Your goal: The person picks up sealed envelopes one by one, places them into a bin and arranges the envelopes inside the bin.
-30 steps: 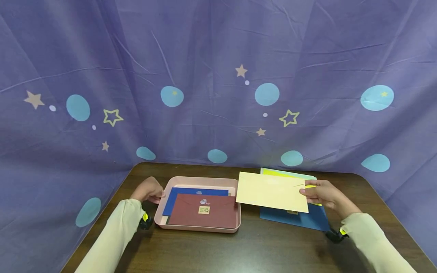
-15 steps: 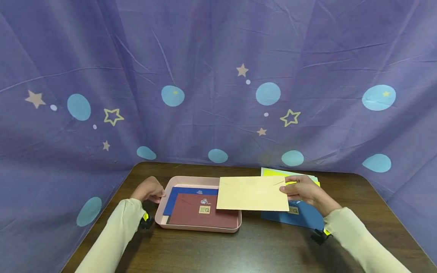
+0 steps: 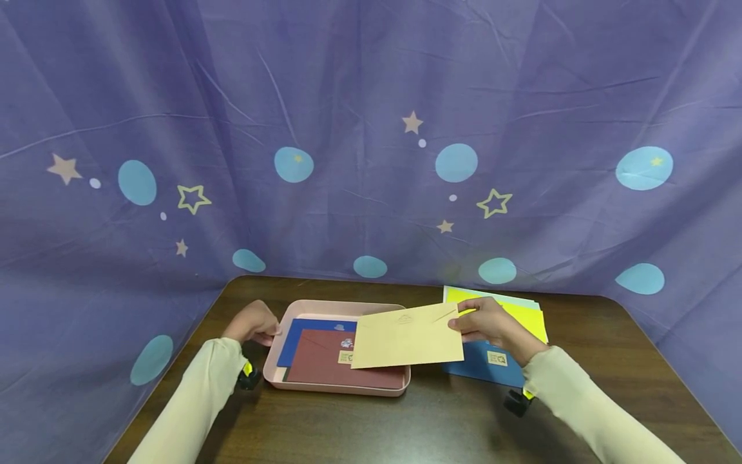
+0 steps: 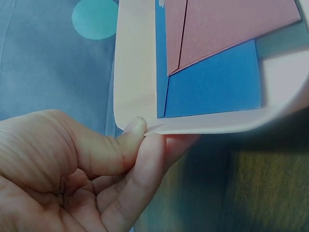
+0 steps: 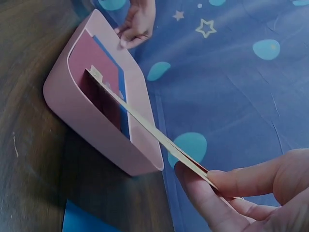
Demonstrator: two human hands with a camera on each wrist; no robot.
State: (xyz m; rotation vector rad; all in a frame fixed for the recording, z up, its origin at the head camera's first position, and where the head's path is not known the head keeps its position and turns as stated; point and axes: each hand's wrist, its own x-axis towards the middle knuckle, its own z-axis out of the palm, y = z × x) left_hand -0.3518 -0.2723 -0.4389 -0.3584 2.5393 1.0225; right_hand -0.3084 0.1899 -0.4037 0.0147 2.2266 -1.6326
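My right hand (image 3: pixel 484 322) pinches a cream envelope (image 3: pixel 408 338) by its right edge. The envelope hangs tilted over the right part of a pink tray (image 3: pixel 270 374); in the right wrist view it shows edge-on, above the tray's contents. At the tray's left end my left hand (image 3: pixel 256 322) pinches the rim between thumb and forefinger, as the left wrist view shows. Inside the tray lie a dark red envelope (image 3: pixel 319 357) and, under it, a blue envelope (image 3: pixel 290 341). A dark greenish sheet (image 4: pixel 285 41) peeks out beneath them.
Right of the tray, partly behind my right hand, lie a bright yellow envelope (image 3: pixel 530 319), a pale green one (image 3: pixel 522 300) and a dark blue one (image 3: pixel 475 367) with a label. A purple patterned curtain (image 3: pixel 359 129) hangs behind the brown table (image 3: pixel 406 425).
My right hand has moved left with the cream envelope, from above the pile on the right to over the tray. The envelope's left end has dipped lower. My left hand stays on the rim.
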